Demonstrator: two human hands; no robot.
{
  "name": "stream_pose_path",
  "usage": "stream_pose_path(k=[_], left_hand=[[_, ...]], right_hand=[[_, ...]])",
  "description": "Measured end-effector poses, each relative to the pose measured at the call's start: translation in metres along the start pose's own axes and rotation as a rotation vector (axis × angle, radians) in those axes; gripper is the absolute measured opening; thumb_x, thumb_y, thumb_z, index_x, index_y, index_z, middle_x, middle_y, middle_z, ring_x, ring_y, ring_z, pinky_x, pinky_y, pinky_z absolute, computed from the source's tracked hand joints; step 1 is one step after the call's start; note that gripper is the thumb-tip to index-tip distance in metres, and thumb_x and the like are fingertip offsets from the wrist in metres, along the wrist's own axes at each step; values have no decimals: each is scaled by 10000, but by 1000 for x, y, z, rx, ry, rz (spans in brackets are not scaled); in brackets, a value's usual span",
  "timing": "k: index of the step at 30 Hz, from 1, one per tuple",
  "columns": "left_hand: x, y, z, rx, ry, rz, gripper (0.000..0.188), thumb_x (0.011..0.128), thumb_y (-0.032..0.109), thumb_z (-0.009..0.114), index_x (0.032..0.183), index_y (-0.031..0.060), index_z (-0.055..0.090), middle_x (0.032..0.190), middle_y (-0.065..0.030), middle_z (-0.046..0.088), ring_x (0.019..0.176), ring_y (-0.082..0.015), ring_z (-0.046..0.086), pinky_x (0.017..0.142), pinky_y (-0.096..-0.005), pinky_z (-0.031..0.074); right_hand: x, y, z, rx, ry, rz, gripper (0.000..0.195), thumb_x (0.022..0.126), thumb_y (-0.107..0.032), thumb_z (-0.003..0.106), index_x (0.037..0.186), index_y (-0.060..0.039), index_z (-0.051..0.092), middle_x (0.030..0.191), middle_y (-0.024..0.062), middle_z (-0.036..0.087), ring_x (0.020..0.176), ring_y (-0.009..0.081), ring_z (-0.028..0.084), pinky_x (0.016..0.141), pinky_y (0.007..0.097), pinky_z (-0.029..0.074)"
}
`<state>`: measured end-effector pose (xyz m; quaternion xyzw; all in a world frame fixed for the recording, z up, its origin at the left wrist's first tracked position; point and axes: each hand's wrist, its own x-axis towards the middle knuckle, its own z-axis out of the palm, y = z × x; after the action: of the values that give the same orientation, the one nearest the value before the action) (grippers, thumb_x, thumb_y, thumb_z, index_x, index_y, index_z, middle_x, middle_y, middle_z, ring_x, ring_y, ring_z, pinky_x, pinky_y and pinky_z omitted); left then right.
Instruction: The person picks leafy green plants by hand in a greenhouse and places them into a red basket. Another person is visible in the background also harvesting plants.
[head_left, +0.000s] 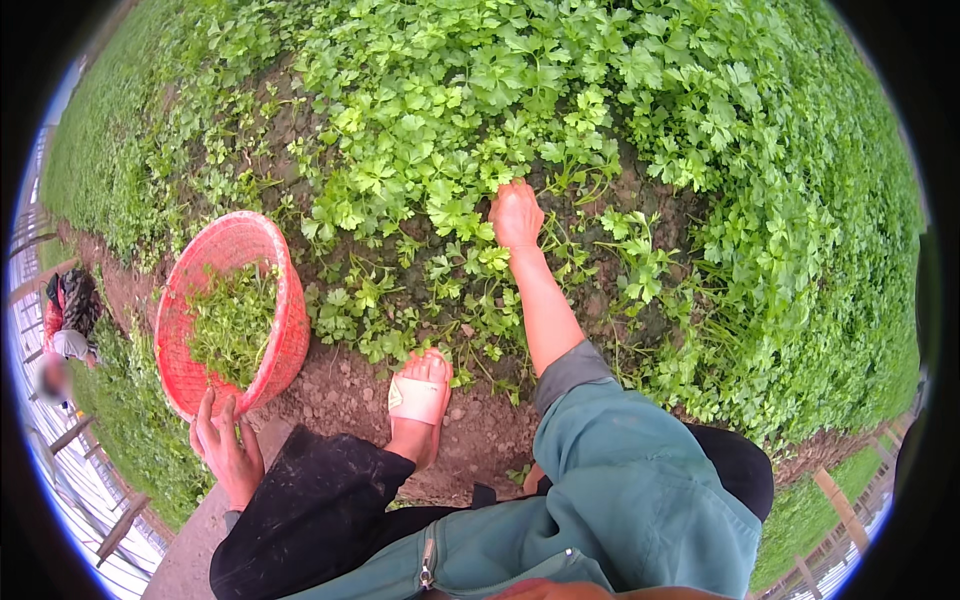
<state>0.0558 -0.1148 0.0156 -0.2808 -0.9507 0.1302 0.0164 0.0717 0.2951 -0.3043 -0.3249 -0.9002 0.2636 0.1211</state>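
Observation:
My right hand (517, 214) reaches down among the leafy green plants (442, 150), which look like celery or parsley. Its fingers are curled in at the stems, and leaves hide the fingertips, so what it grips cannot be told. At the lower left, my left hand (229, 450) rests with its fingers against the rim of a red plastic basket (296, 330). The basket tilts towards me and holds a heap of small cut or pulled greens (234, 322). Thin, partly flattened stems lie on the soil around my right forearm.
My foot in a pale slide sandal (420, 397) stands on bare brown soil (345, 397) beside the basket. Dense plants (787, 262) rise at the right. Another person (71, 341) is at the far left, near wooden posts (124, 525). More posts (840, 510) stand at the lower right.

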Motion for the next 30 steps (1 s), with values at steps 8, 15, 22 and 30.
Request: stream_pose_path(k=[8, 15, 22, 30], left_hand=[[-1, -3, 5, -38, -20, 1, 365, 803, 26, 611, 1164, 66, 584, 1335, -162, 490, 1239, -320, 452, 1062, -456, 276], [-1, -2, 7, -59, -11, 8, 367, 791, 28, 619, 1153, 85, 603, 1306, -161, 505, 1206, -332, 462, 1048, -445, 293], [0, 2, 7, -72, -22, 56, 457, 769, 30, 627, 1219, 76, 566, 1261, -155, 528, 1175, -326, 482, 1025, -427, 312], [-1, -5, 15, -75, -182, 87, 564, 796, 100, 623, 1328, 33, 449, 1224, -164, 529, 1151, -308, 495, 1016, -452, 319]], right_hand=[[-1, -6, -13, 265, -275, 349, 395, 826, -120, 585, 1200, 1, 536, 1073, 231, 639, 938, 403, 632, 847, 466, 477], [7, -26, -11, 814, -215, 684, 346, 875, -377, 411, 906, -68, 563, 691, 91, 615, 645, 211, 568, 618, 378, 444], [-18, -139, -46, 1400, 324, 283, 104, 955, -107, 524, 995, -40, 592, 861, 63, 626, 735, 142, 634, 615, 241, 549], [-50, -284, -115, 972, -584, -422, 359, 893, -203, 610, 1205, -42, 537, 1189, 162, 552, 953, 249, 632, 896, 383, 520]])
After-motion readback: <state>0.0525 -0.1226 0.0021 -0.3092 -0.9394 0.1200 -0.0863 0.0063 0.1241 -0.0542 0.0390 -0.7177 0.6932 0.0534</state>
